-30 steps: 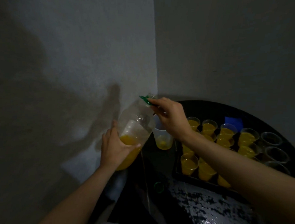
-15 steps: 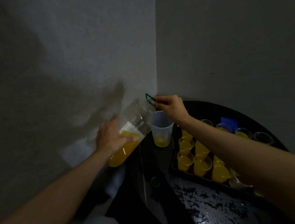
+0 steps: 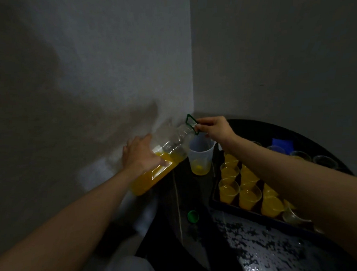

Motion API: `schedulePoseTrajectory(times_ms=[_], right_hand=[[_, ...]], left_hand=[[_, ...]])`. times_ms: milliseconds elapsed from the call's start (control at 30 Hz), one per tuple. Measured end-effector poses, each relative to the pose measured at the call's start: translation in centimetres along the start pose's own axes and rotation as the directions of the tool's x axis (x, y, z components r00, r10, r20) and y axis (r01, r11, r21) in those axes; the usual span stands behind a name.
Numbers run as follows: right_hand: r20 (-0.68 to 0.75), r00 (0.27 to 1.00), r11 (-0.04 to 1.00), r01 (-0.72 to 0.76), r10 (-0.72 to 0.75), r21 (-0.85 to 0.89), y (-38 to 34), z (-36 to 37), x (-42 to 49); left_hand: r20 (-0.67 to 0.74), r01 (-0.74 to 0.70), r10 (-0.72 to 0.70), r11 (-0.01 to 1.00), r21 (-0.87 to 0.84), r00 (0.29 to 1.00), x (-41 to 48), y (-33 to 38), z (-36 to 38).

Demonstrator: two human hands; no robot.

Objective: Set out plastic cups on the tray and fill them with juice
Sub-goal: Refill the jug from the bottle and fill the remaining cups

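- Juice bottle (image 3: 173,144): large, clear plastic, tilted with its neck uppermost and to the right; orange juice fills its lower part only.
- Left hand (image 3: 140,154): wrapped round the bottle's middle, thumb across the near face, gripping it.
- Right hand (image 3: 214,128): fingers pinched on the green carrying handle (image 3: 191,123) at the bottle's neck.
- Translucent beaker (image 3: 200,156): upright on the bench (image 3: 291,253), directly beneath the bottle's mouth; a little juice lies in its bottom.
- Tray (image 3: 241,213): dark, just right of the beaker, partly hidden by the right forearm.
- Filled cups (image 3: 228,190): clear plastic, standing in close rows on the tray, each holding orange juice.
- Empty cups (image 3: 325,161): clear, at the far end of the rows; whether they stand on the tray cannot be told.
- Green cap (image 3: 193,216): lying on the bench, near the tray's front corner.
- Blue object (image 3: 282,143): behind the cups, too dim to identify.
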State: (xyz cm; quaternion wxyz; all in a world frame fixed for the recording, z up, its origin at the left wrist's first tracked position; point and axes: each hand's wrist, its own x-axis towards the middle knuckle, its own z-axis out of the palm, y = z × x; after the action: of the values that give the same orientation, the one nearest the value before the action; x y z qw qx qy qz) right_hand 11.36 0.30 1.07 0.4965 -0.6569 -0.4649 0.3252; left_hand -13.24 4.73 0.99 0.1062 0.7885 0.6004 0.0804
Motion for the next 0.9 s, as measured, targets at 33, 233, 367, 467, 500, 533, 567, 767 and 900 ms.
schedulePoseTrajectory(times_ms=[33,233,367,467,500,533,567,767,900], right_hand=[[0.004,1.000,1.000,-0.016,0.016,-0.004,-0.1,0.1,0.0],[-0.018,0.996,0.996,-0.085,0.084,-0.016,-0.9,0.8,0.1],[0.040,0.985,0.985,-0.167,0.169,-0.047,-1.0,0.9,0.4],[0.104,0.975,0.980,-0.188,0.195,-0.070,-1.2,0.8,0.4],[0.122,0.972,0.978,-0.192,0.201,-0.083,-1.2,0.7,0.4],[0.136,0.969,0.977,-0.194,0.206,-0.093,-1.2,0.6,0.3],[0.145,0.967,0.976,-0.196,0.209,-0.097,-1.2,0.6,0.3],[0.169,0.962,0.977,-0.207,0.213,-0.055,-0.9,0.5,0.0],[0.174,0.959,0.975,-0.212,0.222,-0.071,-1.0,0.3,0.0]], left_hand=[[0.012,0.003,-0.003,1.000,0.003,1.000,0.1,0.0,-0.1],[0.037,0.000,-0.002,0.999,0.037,0.999,0.5,0.2,-0.3],[0.038,-0.006,0.003,0.996,0.084,0.999,0.5,0.2,-0.6],[0.043,-0.008,0.004,0.995,0.097,0.999,0.6,0.1,-0.8],[0.050,-0.010,0.004,0.995,0.102,0.999,0.7,0.1,-0.9],[0.054,-0.012,0.006,0.994,0.109,0.999,0.7,0.1,-1.0],[0.055,-0.014,0.007,0.993,0.116,0.998,0.8,0.1,-1.2],[0.067,-0.045,0.034,0.984,0.172,0.997,0.8,0.4,-1.8],[0.064,-0.057,0.045,0.977,0.205,0.997,0.7,0.7,-1.9]])
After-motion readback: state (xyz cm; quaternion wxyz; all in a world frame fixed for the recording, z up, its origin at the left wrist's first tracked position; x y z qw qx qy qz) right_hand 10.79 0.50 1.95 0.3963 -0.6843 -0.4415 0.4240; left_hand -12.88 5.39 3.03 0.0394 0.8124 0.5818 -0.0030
